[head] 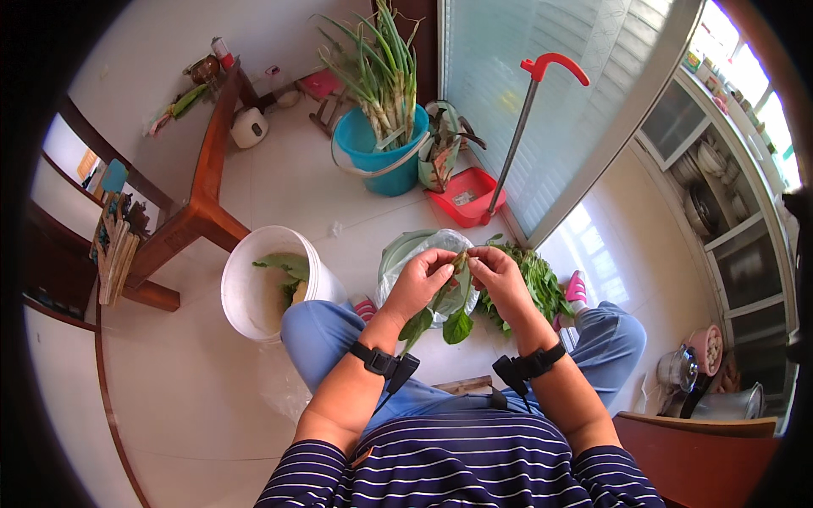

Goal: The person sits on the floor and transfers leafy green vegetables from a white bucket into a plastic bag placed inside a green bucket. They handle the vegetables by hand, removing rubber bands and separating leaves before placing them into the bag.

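Between my knees, my left hand [424, 279] and my right hand [498, 273] meet at the stem end of a leafy green plant [457, 325]. Both sets of fingertips pinch it, and its leaves hang down toward me. Below my hands stands a pale green basin [397, 247] lined with a clear plastic bag [448, 239]; my hands hide much of its inside. A heap of leafy greens [540, 279] lies on the floor to the right of the basin, close to my right hand.
Left of my knee, a white plastic bucket [235, 286] holds some leaves. Ahead stand a teal bucket [387, 181] of scallions [387, 82] and a red long-handled dustpan [467, 197]. A wooden table [203, 184] is at left, a sliding glass door [527, 38] at right. Pots [676, 368] sit far right.
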### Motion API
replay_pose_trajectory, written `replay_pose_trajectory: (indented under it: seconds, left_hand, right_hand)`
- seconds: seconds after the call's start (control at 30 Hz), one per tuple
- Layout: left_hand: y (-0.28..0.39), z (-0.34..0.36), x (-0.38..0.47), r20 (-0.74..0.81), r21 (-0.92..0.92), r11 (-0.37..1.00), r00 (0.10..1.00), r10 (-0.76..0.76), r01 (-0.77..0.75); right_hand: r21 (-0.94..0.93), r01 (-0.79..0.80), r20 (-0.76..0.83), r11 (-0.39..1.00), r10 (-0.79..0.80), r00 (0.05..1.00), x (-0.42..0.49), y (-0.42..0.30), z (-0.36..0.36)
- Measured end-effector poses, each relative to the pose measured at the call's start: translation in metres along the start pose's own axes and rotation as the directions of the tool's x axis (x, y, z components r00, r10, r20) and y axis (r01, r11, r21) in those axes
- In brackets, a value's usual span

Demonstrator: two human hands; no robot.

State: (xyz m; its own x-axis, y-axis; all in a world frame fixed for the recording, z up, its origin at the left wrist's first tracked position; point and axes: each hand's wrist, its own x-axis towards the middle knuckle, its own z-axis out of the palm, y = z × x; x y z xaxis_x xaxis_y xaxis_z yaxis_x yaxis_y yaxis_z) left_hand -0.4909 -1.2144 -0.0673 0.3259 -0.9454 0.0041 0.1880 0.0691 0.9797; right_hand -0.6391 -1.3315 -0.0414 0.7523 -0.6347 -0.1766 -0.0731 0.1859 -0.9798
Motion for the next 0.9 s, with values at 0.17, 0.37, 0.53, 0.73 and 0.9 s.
replay_pose_trajectory:
  seconds: [0.17,0.37,0.53,0.73,0.9]
  left_hand:
    - [-0.005,-0.014,-0.007,0.016,0.001,0.999,0.999,-0.037,0.037]
    - [-0.008,-0.021,-0.010,0.031,0.001,0.997,0.996,-0.082,0.082]
    - [-0.008,-0.021,-0.009,0.028,-0.063,0.983,0.985,-0.172,0.174]
    - [-0.006,-0.020,-0.007,0.006,-0.205,0.965,0.986,-0.169,0.167]
    - [-0.002,-0.018,-0.006,-0.041,-0.126,0.992,0.999,-0.030,0.025]
  right_hand:
    - [-0.072,-0.009,-0.024,0.997,0.007,1.000,0.009,0.006,0.012]
    - [-0.076,0.015,-0.055,0.997,-0.019,0.998,0.017,0.014,0.018]
    - [-0.092,0.072,-0.127,0.993,-0.084,0.988,0.026,0.018,0.013]
    - [-0.162,0.069,-0.094,0.984,-0.085,0.992,0.031,0.025,0.008]
    - [-0.115,-0.015,0.101,0.993,0.026,0.995,0.024,0.024,0.017]
